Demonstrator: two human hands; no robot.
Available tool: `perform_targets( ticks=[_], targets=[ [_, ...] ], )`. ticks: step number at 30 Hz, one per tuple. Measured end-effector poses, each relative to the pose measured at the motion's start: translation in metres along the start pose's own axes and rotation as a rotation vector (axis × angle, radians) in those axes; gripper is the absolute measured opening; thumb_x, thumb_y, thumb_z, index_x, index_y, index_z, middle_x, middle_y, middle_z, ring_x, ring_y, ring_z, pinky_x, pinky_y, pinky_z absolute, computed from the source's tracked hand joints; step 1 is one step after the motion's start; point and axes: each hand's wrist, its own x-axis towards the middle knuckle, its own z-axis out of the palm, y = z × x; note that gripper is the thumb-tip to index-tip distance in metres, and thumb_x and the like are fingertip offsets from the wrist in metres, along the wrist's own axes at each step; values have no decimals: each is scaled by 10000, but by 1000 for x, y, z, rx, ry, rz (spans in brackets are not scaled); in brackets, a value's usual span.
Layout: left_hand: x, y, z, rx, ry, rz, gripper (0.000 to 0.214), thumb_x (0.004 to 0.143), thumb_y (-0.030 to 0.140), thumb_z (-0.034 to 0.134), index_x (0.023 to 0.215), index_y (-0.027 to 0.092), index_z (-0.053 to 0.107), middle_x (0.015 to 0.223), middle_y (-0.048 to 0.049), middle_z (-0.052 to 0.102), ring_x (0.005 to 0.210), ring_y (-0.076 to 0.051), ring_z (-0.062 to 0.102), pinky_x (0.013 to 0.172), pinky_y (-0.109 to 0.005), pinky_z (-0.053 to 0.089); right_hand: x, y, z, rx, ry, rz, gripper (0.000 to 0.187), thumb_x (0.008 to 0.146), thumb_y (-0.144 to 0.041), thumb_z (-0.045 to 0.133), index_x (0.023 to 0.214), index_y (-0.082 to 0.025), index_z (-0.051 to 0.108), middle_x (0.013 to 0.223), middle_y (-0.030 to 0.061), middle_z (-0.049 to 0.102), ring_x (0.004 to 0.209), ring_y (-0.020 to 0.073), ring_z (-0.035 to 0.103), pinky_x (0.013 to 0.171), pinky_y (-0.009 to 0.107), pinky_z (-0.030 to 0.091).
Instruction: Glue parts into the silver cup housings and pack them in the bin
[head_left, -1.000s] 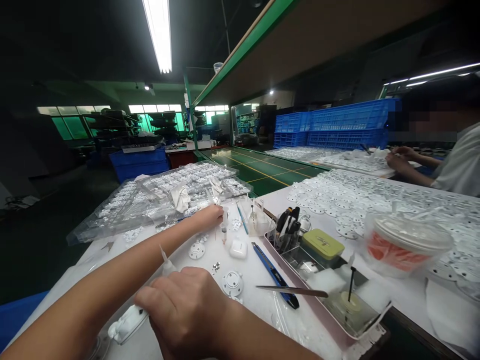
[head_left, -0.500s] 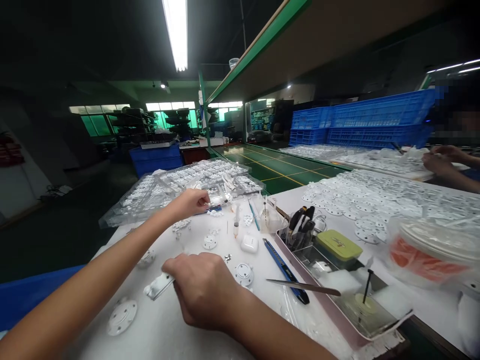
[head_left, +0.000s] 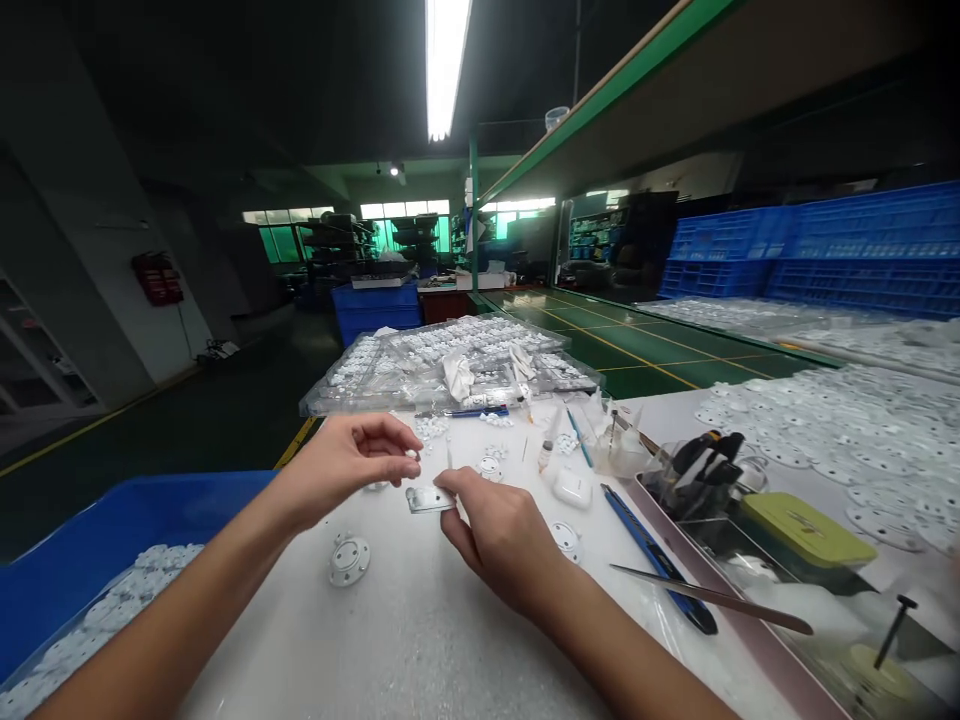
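Thumb and fingers of my left hand [head_left: 364,455] are pinched around a small white piece [head_left: 413,456], mostly covered by the fingertips. Just to its right, my right hand [head_left: 499,525] grips a flat white part with small holes [head_left: 429,499] by one end. The two hands are close together but apart, raised over the white tabletop [head_left: 420,620]. A round white disc with holes [head_left: 349,560] lies below my left hand. Another white disc [head_left: 565,540] is partly hidden behind my right hand, and a third disc [head_left: 491,468] sits beyond it.
Stacked clear trays of white parts [head_left: 450,345] stand at the back. On the right are a blue cutter knife [head_left: 652,555], metal tweezers [head_left: 712,598], a white case [head_left: 572,488] and a tool tray [head_left: 757,625]. A blue bin [head_left: 225,490] with white parts is at the left.
My left hand has come back from the small pieces near the trays to beside the part in my right hand. That part is now held more level. The view has turned left.
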Motion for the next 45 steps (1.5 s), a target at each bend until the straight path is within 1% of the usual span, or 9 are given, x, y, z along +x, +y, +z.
perform_targets(
  ticks=[5,8,12,19,28,33,36,42,45],
  targets=[
    [-8,-20,15,-253,-45,-47,208,633,252,819,748,157,673,807,-55,664,749,-180,622,708,-303,509,-1,-2,2,18,-6,-39,174,839,-74,430,963,-150,527,693,-4,573,591,99,526,540,206,385],
    [-8,-28,23,-319,-79,-43,222,630,280,820,710,150,658,862,-61,641,804,-186,610,749,-306,498,-2,-4,2,-19,6,-45,137,849,-81,447,917,-147,546,672,4,570,591,104,526,550,211,387],
    [-10,-34,30,-351,-90,-35,208,676,289,788,699,160,626,833,-30,606,811,-165,584,770,-283,467,-3,-6,2,-92,1,-79,131,857,-82,441,810,-153,541,627,4,532,555,115,481,517,233,347],
    [-11,-36,25,-269,-108,15,164,793,306,683,725,163,641,879,-40,617,835,-165,565,784,-277,441,-2,-8,3,-72,61,-60,62,853,-95,506,852,-145,543,646,12,566,603,123,549,557,239,386],
    [-15,-33,28,-315,-128,37,194,812,285,666,721,172,537,878,-23,614,834,-151,561,761,-263,440,0,-11,1,-36,53,-102,88,849,-83,507,894,-156,525,654,12,583,597,122,557,565,243,414],
    [-15,-33,23,-200,-156,80,188,845,345,629,774,183,565,914,-22,614,864,-155,548,772,-274,422,-2,-12,1,19,72,-39,95,843,-93,512,901,-168,521,654,-3,576,591,108,558,555,225,417],
    [-15,-33,19,-143,-203,88,194,861,368,606,799,185,588,937,-26,615,874,-157,544,776,-282,412,-2,-12,1,11,87,-55,93,839,-85,522,890,-163,523,651,-9,574,578,101,550,548,220,411],
    [-15,-36,23,-300,-175,0,179,837,322,649,793,170,566,928,-20,610,873,-146,538,793,-271,406,0,-12,0,-4,88,-80,87,829,-71,532,864,-151,534,639,-5,568,571,103,541,543,223,404],
    [-14,-38,24,-385,-197,-32,192,819,288,673,760,155,548,898,-16,602,806,-116,519,738,-238,390,-1,-12,1,33,100,-42,79,823,-86,544,861,-156,535,622,-19,543,535,90,501,518,214,381]
  ],
)
